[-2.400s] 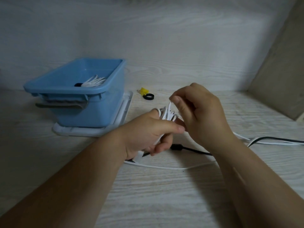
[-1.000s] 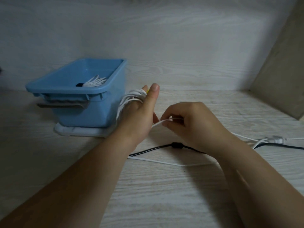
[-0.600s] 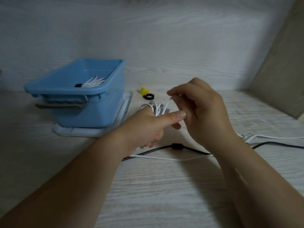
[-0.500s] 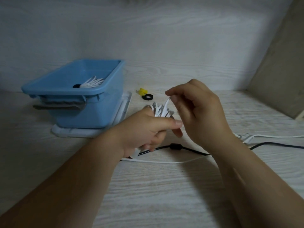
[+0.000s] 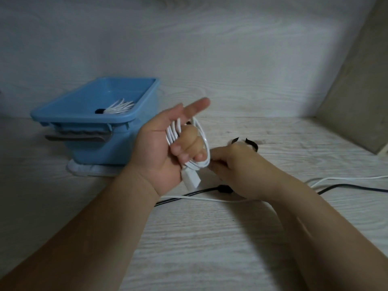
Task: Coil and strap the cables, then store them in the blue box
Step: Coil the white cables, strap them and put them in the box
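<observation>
**White cable (image 5: 172,133) coiled in hand beside blue plastic box (image 5: 94,152)**

Thin loops of the cable wrap the curled fingers of a person's upturned left hand (image 5: 155,148), index finger and thumb extended, with the white plug (image 5: 192,179) jutting below the palm. The right hand (image 5: 235,164), fingers curled, pinches the coil's lower end. A loose white lead (image 5: 210,198) and a black cable (image 5: 346,186) lie on the pale wood-grain table (image 5: 210,248). The box, just behind, stands on a white lid (image 5: 88,170) and holds a bundled white cord (image 5: 120,107).

Some indoor desk nook: pale wood-grain tabletop (image 5: 210,253), matching back wall (image 5: 189,49), beige side panel (image 5: 357,91).
</observation>
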